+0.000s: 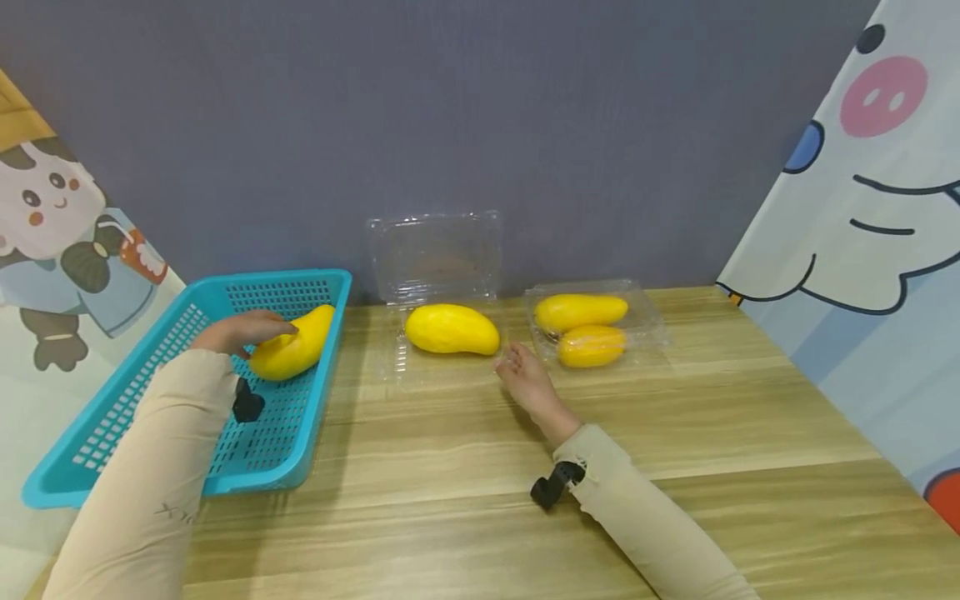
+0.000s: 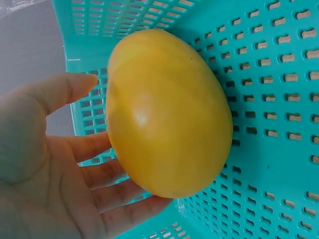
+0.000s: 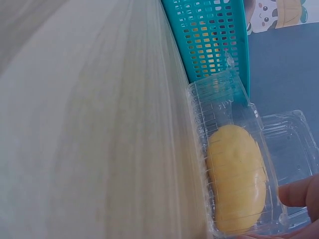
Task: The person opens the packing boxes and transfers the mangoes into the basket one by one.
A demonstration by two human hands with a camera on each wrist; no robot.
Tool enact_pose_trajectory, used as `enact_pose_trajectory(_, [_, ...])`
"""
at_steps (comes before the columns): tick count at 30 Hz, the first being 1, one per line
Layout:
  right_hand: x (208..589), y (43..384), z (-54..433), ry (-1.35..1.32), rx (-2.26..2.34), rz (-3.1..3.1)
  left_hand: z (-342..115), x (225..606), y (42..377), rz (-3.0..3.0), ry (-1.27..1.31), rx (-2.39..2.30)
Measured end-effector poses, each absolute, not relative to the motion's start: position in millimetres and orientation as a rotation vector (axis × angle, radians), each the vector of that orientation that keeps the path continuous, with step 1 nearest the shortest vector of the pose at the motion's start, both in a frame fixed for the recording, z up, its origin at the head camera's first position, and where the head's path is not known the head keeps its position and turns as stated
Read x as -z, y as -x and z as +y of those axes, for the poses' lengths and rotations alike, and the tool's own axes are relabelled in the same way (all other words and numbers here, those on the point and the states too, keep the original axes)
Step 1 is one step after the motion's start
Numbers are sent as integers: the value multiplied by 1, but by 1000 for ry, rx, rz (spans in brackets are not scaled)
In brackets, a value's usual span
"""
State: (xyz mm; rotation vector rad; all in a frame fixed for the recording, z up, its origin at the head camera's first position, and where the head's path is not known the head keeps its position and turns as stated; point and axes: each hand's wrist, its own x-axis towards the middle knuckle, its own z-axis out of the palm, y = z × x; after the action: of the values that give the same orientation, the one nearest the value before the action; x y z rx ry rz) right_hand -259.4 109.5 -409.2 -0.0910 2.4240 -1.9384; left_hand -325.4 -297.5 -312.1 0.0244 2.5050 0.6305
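Observation:
Inside the blue basket my left hand is at a yellow mango. The left wrist view shows its fingers stretched along the mango's side, with the thumb spread apart from it. An open clear plastic clamshell box stands in the middle with its lid raised at the back, and one mango lies in it. My right hand holds this box at its right edge. In the right wrist view the thumb is at the rim, with the other fingers low at the box's end.
To the right, a second clear box contains two yellow mangoes. A dark grey wall rises behind the wooden table. Cartoon-printed sheets flank both sides.

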Motion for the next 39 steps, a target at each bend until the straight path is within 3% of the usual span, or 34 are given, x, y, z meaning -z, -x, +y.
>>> enact_pose_trajectory(18, [409, 259, 110, 78, 1942, 2392, -298, 311, 322, 2624, -78, -498])
enact_pose_trajectory(39, [408, 259, 110, 71, 1934, 2387, -286, 282, 316, 2814, -140, -715])
